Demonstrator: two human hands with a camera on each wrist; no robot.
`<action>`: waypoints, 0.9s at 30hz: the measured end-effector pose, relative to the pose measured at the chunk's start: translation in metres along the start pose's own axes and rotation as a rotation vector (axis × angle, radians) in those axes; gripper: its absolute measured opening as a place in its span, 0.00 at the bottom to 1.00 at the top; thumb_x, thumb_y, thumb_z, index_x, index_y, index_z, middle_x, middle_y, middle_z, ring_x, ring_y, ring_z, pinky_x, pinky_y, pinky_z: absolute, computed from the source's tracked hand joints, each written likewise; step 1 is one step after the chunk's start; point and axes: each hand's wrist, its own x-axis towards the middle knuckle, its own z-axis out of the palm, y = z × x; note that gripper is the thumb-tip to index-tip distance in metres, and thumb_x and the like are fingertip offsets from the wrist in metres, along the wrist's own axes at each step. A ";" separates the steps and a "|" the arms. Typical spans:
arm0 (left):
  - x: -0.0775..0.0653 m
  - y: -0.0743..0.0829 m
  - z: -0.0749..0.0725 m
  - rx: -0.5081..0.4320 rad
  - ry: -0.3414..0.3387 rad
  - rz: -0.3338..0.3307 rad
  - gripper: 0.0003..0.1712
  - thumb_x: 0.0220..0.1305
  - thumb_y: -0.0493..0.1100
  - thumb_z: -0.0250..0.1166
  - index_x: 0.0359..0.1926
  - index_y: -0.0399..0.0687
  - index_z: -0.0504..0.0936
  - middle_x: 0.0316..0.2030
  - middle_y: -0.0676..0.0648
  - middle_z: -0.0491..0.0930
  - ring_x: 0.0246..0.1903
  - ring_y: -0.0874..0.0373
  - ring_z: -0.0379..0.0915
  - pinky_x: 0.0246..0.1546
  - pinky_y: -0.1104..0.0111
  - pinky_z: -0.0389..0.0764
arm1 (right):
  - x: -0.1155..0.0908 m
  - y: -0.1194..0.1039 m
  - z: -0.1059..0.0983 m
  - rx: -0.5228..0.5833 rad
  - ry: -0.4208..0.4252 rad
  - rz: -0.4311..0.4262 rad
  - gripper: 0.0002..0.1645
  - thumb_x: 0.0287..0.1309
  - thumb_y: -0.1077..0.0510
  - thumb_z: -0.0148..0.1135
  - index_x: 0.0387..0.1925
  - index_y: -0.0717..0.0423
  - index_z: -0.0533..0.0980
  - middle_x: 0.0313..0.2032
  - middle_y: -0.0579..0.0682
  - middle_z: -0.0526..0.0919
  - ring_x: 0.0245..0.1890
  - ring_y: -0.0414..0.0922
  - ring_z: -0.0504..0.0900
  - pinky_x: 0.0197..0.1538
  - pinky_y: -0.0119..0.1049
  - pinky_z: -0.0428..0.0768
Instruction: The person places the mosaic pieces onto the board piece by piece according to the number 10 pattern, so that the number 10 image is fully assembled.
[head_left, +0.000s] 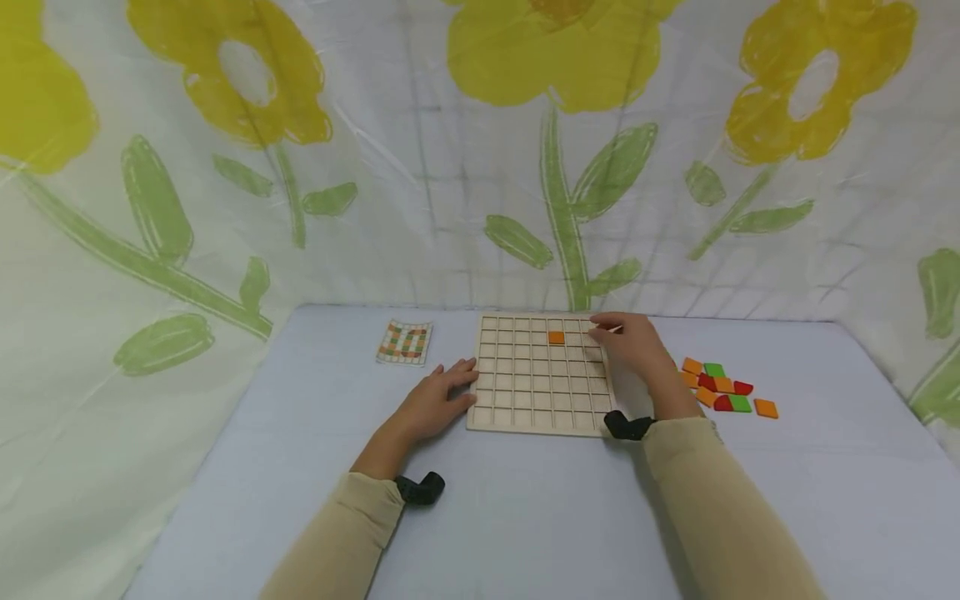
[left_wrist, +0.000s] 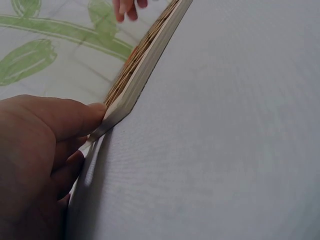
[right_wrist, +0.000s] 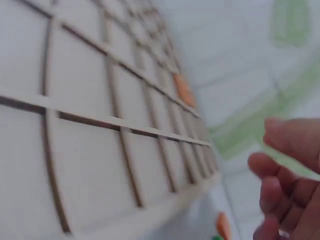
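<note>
A pale wooden grid board [head_left: 510,421] lies on the table, with one orange square tile [head_left: 556,337] in a cell of its upper part. My left hand [head_left: 437,402] rests at the board's left edge, fingers spread; in the left wrist view the thumb [left_wrist: 82,117] touches the board's corner. Over the upper right edge of the board hovers my right hand [head_left: 633,342]. Its fingers [right_wrist: 272,192] are loosely bent in the right wrist view, with nothing held between them and the thumb.
Right of the board lie several loose tiles, among them an orange tile [head_left: 766,408], a green tile [head_left: 740,403] and a red tile [head_left: 742,388]. A small card with a coloured grid pattern [head_left: 405,342] lies to the left. Behind the table hangs a flowered cloth [head_left: 360,250].
</note>
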 end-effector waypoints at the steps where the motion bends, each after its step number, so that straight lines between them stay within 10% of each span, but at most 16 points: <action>1: 0.000 0.000 0.000 -0.001 0.000 0.004 0.26 0.68 0.45 0.63 0.66 0.45 0.74 0.72 0.55 0.63 0.73 0.58 0.54 0.78 0.59 0.44 | -0.005 0.005 -0.005 0.011 0.028 0.018 0.27 0.70 0.47 0.56 0.65 0.52 0.73 0.58 0.59 0.77 0.56 0.56 0.74 0.52 0.49 0.78; 11: 0.001 0.001 0.002 -0.037 -0.020 -0.014 0.26 0.69 0.45 0.63 0.65 0.46 0.75 0.72 0.56 0.63 0.73 0.59 0.54 0.78 0.60 0.43 | -0.033 0.041 -0.025 -0.101 0.006 0.196 0.30 0.69 0.48 0.56 0.66 0.59 0.70 0.50 0.63 0.77 0.39 0.53 0.76 0.37 0.39 0.77; 27: 0.000 0.001 -0.003 -0.049 -0.013 -0.014 0.26 0.69 0.46 0.62 0.66 0.47 0.74 0.72 0.56 0.62 0.74 0.58 0.54 0.78 0.58 0.42 | -0.029 0.047 -0.015 -0.282 0.038 0.085 0.25 0.64 0.53 0.62 0.61 0.54 0.77 0.43 0.62 0.76 0.39 0.54 0.73 0.34 0.38 0.72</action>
